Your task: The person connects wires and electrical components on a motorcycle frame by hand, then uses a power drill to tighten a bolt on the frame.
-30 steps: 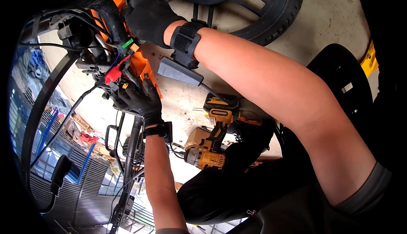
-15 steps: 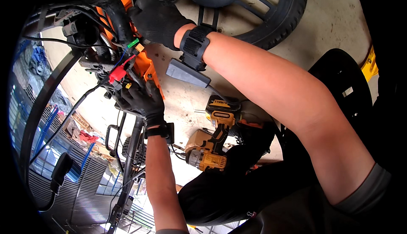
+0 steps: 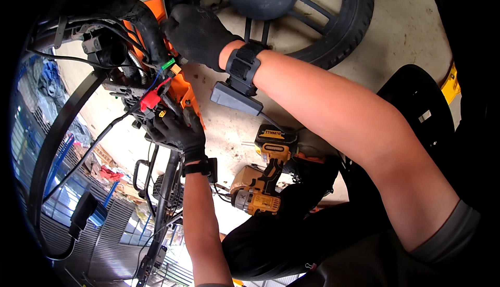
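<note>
- The left hand [image 3: 179, 136], in a black glove, lies at the wiring of the vehicle frame [image 3: 151, 37]; its thumb side stands a little apart from the other fingers, but the fingertips go in among dark parts, so I cannot tell whether they pinch something.
- The right hand [image 3: 200, 34], also gloved, is farther up at the orange panel [image 3: 181, 90] of this frame; its fingers are bent and their tips are hidden behind the hand, so I cannot tell what they press or hold.
- Just beside the fingers of the left hand there is a small yellow plug [image 3: 162, 113]; a little beyond it is a red cover [image 3: 150, 100] on a dark cable.
- Between the two hands, nearer to the right one, a green connector [image 3: 168, 64] is seen; the orange panel passes there too, along the frame.
- Close under the right wrist is a flat grey box [image 3: 236, 98] with a cord; a black strap [image 3: 244, 68] goes around this wrist.
- To the right of the left wrist are a yellow and black power driver [image 3: 271, 175] and a cardboard box [image 3: 244, 177], next to each other.
- Beyond the right hand, a spoked wheel [image 3: 260, 6] lies on the pale floor [image 3: 406, 32].
</note>
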Tool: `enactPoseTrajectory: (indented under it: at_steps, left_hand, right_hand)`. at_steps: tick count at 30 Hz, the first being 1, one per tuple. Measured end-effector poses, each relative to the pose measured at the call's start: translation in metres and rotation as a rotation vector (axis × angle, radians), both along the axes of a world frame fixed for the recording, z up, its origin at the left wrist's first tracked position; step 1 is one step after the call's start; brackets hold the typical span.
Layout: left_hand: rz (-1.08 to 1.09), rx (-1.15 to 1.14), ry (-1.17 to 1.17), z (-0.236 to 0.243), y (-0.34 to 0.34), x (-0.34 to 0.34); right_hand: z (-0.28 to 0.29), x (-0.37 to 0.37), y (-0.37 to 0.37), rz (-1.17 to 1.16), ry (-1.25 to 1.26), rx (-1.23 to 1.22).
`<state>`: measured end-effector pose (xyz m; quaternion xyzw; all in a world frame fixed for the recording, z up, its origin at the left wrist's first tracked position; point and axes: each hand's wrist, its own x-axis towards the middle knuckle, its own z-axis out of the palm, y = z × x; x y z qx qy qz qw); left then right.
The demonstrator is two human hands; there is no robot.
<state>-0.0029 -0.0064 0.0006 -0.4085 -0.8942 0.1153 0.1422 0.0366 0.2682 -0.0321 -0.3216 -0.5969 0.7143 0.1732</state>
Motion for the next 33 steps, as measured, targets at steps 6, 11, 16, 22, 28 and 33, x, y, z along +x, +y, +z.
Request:
enactPoseTrajectory:
  at_steps: [6, 11, 16, 22, 28, 33]
  left_hand:
    - [-0.022, -0.013, -0.002, 0.001, 0.003, 0.001]
    - [-0.034, -0.005, -0.013, 0.002, 0.003, 0.0]
    - [-0.013, 0.012, -0.01, 0.002, 0.002, 0.002]
    - [-0.034, 0.007, -0.003, -0.001, 0.002, 0.0]
    - [-0.026, -0.023, 0.009, 0.001, 0.0, 0.0]
    - [-0.029, 0.028, 0.019, 0.003, 0.009, 0.005]
  right_hand:
    - [-0.003, 0.001, -0.003, -0.068, 0.025, 0.05]
    - [-0.003, -0.003, -0.002, -0.029, -0.024, 0.046]
    - [0.005, 0.007, -0.001, -0.036, 0.002, -0.046]
    - [-0.002, 0.0, -0.002, -0.05, 0.005, 0.069]
    - [0.001, 0.005, -0.001, -0.033, 0.02, -0.032]
    - [-0.006, -0.002, -0.008, -0.091, 0.046, 0.066]
